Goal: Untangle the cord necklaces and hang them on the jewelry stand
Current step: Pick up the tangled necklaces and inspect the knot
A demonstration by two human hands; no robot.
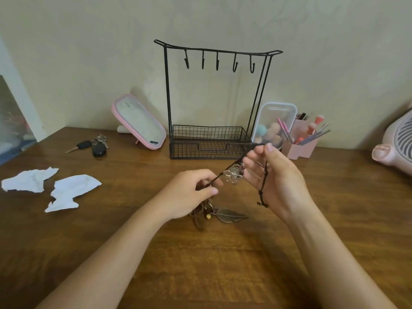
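A dark cord necklace with a clear flower pendant (233,173) is stretched between both hands above the wooden table. My left hand (190,192) pinches the cord below the pendant. My right hand (274,177) pinches the cord's upper end between thumb and fingers, and a knotted tail (261,192) hangs across its palm. Under my left hand lies a tangle of brown cords with a metal leaf pendant (229,215) and a small bead. The black wire jewelry stand (217,52) with several bare hooks and a mesh basket base stands at the back by the wall.
Two torn white paper pieces (71,190) lie at the left. Keys (95,146) and a pink mirror (139,122) sit at the back left. A clear box of sponges (275,123), a pink brush holder (303,143) and a pink fan (396,143) stand at the right.
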